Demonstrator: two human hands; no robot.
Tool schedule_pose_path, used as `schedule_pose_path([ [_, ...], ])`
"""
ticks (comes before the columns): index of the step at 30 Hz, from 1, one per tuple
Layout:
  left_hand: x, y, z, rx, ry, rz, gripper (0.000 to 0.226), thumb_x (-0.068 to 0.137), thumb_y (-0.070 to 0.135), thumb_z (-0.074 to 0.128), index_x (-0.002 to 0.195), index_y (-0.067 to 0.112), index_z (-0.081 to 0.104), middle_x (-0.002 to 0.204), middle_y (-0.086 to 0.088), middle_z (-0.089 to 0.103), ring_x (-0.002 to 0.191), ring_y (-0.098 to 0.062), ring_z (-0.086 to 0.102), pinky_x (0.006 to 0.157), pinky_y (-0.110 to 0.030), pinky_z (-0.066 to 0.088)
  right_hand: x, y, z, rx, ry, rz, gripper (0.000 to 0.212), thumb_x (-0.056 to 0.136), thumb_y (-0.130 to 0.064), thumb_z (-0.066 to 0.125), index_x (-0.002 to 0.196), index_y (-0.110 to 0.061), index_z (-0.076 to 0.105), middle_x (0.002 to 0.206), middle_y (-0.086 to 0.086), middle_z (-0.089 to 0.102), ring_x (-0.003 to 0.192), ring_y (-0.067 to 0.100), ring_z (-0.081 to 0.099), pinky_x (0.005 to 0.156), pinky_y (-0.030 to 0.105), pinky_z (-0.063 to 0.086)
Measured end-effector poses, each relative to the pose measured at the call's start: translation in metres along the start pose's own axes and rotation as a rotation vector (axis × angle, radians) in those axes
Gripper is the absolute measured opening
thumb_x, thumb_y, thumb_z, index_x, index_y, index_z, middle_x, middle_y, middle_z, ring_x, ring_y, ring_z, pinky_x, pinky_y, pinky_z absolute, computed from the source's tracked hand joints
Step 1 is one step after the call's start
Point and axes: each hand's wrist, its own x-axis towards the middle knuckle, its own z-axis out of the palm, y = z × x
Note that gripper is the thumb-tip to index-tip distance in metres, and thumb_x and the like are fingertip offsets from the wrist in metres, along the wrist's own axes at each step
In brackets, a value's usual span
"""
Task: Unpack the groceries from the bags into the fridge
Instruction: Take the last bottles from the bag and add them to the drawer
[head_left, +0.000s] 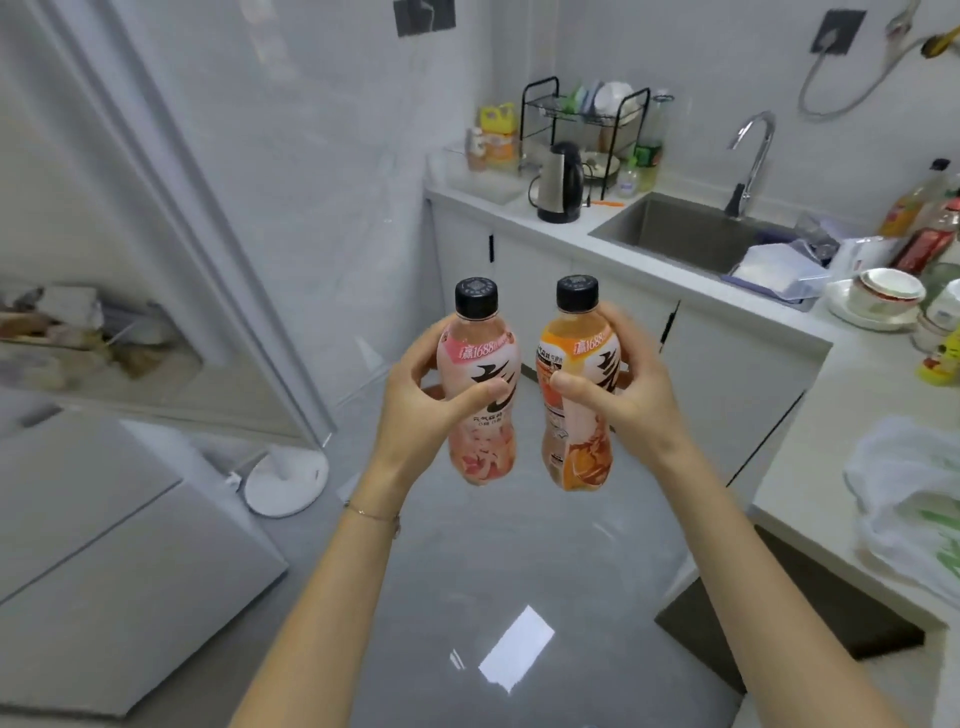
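Left hand (418, 410) grips pink bottle (480, 447), right hand (641, 402) orange bottle (576, 457); glossy grey floor (457, 582), white counter (810, 457).

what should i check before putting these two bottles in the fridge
1. Left hand grips pink bottle: ok.
2. Right hand grips orange bottle: ok.
3. Caps on both: ok.
4. Both bottles upright: ok.
5. Fridge door open: ok, its door bin shows.
6. Free space on a shelf inside: cannot tell, interior out of view.
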Motion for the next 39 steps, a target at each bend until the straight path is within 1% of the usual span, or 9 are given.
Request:
schedule_pose_path([
  [5,-0.038,0.015,-0.101,0.05,0.086,0.01,0.064,0.065,0.039,0.077,0.124,0.02,0.061,0.114,0.006,0.068,0.107,-0.017,0.065,0.077,-0.023,0.054,-0.003,-0.035,0.098,0.078,-0.07,-0.034,0.07,0.065,-0.049,0.074,0.129,-0.037,0.049,0.108,-0.018,0.064,0.1,0.008,0.065,0.082,0.025,0.055],
  [9,-0.07,0.027,-0.178,0.075,0.151,0.022,0.062,0.065,0.039,0.076,0.123,0.021,0.061,0.114,0.002,0.069,0.105,-0.017,0.066,0.076,-0.02,0.052,-0.013,-0.062,0.172,0.129,-0.138,-0.046,0.07,0.064,-0.05,0.075,0.128,-0.044,0.047,0.11,-0.017,0.064,0.101,0.008,0.065,0.083,0.029,0.056],
  [14,-0.109,0.034,-0.261,0.113,0.267,0.032,0.071,0.067,0.04,0.075,0.129,0.011,0.057,0.117,-0.003,0.067,0.108,-0.017,0.064,0.075,-0.019,0.053,-0.027,-0.093,0.255,0.156,-0.247,-0.067,0.074,0.064,-0.051,0.075,0.131,-0.035,0.049,0.107,-0.011,0.067,0.098,0.01,0.067,0.08,0.027,0.055],
  [18,-0.138,0.039,-0.317,0.16,0.347,0.038,0.069,0.069,0.04,0.073,0.129,0.01,0.057,0.116,-0.001,0.067,0.104,-0.01,0.065,0.072,-0.015,0.052,-0.035,-0.119,0.315,0.179,-0.322,-0.061,0.067,0.059,-0.055,0.074,0.121,-0.051,0.046,0.102,-0.023,0.065,0.096,0.0,0.065,0.073,0.012,0.051],
  [22,-0.159,0.041,-0.368,0.169,0.476,0.034,0.066,0.068,0.042,0.074,0.126,0.013,0.059,0.114,-0.001,0.067,0.104,-0.013,0.065,0.073,-0.016,0.052,-0.033,-0.139,0.374,0.198,-0.422,-0.079,0.072,0.06,-0.054,0.073,0.126,-0.043,0.047,0.106,-0.019,0.064,0.095,0.0,0.065,0.072,0.013,0.051],
  [24,-0.168,0.042,-0.392,0.168,0.537,0.027,0.06,0.066,0.042,0.074,0.12,0.019,0.061,0.111,0.003,0.068,0.102,-0.011,0.065,0.073,-0.014,0.051,-0.028,-0.146,0.403,0.202,-0.464,-0.085,0.068,0.059,-0.055,0.074,0.12,-0.052,0.045,0.104,-0.026,0.063,0.094,-0.003,0.064,0.072,0.012,0.051],
  [27,-0.177,0.042,-0.429,0.179,0.616,0.01,0.051,0.064,0.042,0.074,0.111,0.028,0.06,0.106,0.01,0.068,0.099,-0.007,0.066,0.073,-0.012,0.05,-0.02,-0.155,0.449,0.204,-0.529,-0.095,0.066,0.058,-0.056,0.074,0.116,-0.058,0.041,0.111,-0.02,0.061,0.097,-0.002,0.064,0.072,0.014,0.052],
  [33,-0.175,0.028,-0.515,0.244,0.734,-0.027,0.053,0.068,0.038,0.078,0.115,0.023,0.06,0.109,0.005,0.068,0.1,-0.007,0.065,0.073,-0.013,0.05,0.006,-0.159,0.547,0.216,-0.637,-0.105,0.063,0.065,-0.044,0.079,0.111,-0.06,0.037,0.105,-0.029,0.055,0.091,-0.015,0.059,0.066,0.004,0.046],
  [39,-0.154,0.013,-0.597,0.302,0.838,-0.054,0.069,0.065,0.045,0.075,0.125,0.016,0.059,0.116,0.002,0.066,0.103,-0.009,0.064,0.074,-0.015,0.051,0.047,-0.165,0.642,0.205,-0.686,-0.118,0.063,0.065,-0.051,0.077,0.113,-0.063,0.037,0.107,-0.031,0.054,0.093,-0.013,0.058,0.072,0.012,0.046],
])
